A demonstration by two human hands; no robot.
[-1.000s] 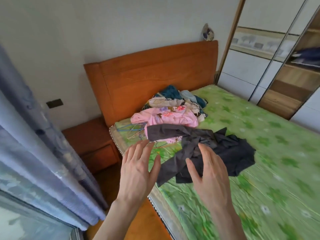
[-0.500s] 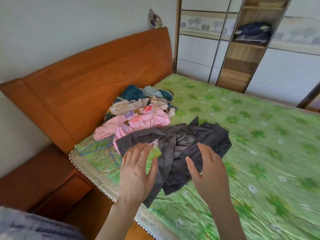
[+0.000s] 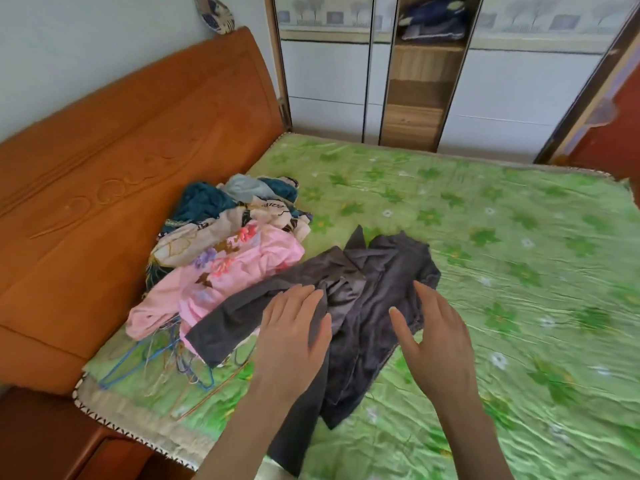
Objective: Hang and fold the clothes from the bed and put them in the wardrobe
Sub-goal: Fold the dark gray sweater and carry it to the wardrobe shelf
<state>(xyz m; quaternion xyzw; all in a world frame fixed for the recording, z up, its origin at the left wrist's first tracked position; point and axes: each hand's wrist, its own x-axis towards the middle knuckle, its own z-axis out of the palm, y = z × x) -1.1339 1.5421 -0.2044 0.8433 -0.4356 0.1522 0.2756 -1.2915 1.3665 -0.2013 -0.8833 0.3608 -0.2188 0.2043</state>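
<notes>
A crumpled dark grey garment (image 3: 363, 299) lies on the green floral bed (image 3: 485, 258). My left hand (image 3: 291, 334) hovers over its left part with fingers straight, holding nothing. My right hand (image 3: 436, 341) hangs over its right edge, fingers spread and relaxed. Behind the grey garment sits a pile of clothes (image 3: 228, 237): a pink flowered piece (image 3: 235, 275) in front, cream and teal pieces behind. Several wire hangers (image 3: 166, 358) lie by the bed's near left corner. The wardrobe (image 3: 415, 84) stands beyond the bed with one narrow section open.
An orange wooden headboard (image 3: 121, 150) runs along the left. A wooden bedside cabinet (image 3: 45, 441) sits at the lower left. Folded dark blue cloth (image 3: 433, 19) rests on a wardrobe shelf. A red door (image 3: 609, 133) stands at the right.
The view has swung right and closer to the bed, so the curtain has left the frame. Both hands have come nearer to the grey garment, still holding nothing.
</notes>
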